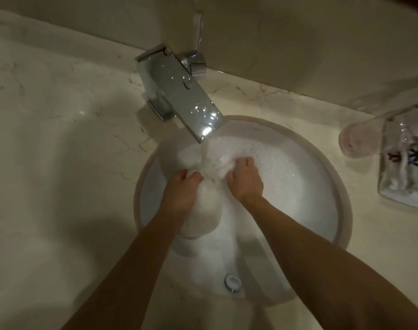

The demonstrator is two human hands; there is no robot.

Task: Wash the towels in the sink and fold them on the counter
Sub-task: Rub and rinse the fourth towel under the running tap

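Both hands grip a white towel (pixel 204 206) under the running tap (pixel 179 91) in the sink (pixel 322 191): left hand (pixel 182 191) curled round it, right hand (pixel 245 179) pinching its bunched top.

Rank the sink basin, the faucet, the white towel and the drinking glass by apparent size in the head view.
1. sink basin
2. faucet, though it is nearer the camera
3. white towel, partly hidden by the left hand and right hand
4. drinking glass

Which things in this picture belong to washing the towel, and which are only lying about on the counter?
Part of the job:
white towel
left hand and right hand, both gripping it
tap, water running
sink

Just lying about:
glass
clear tray, at the right edge
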